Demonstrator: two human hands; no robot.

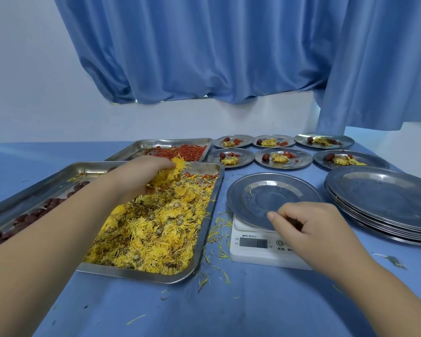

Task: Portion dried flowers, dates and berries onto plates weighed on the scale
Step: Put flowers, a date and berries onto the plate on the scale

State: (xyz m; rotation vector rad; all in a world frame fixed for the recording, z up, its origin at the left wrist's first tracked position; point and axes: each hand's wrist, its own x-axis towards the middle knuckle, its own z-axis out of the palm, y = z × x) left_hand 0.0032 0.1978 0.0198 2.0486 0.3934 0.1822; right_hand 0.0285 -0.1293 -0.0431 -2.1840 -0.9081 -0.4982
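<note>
Head view, left hand (pixel 139 176) clamped on dried flower (pixel 174 170) above tray (pixel 131 274), right hand (pixel 314 227) curled at plate (pixel 272 190) rim on scale (pixel 253 254), hold unclear, blue table (pixel 229 312) across lower frame

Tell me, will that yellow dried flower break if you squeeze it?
Probably crumbly: loose petals litter the tablecloth beside the flower tray. Likely very light, since the left hand holds the dried chrysanthemum in its fingers alone. Its thin, stringy petals look floppy, not stiff.
</note>
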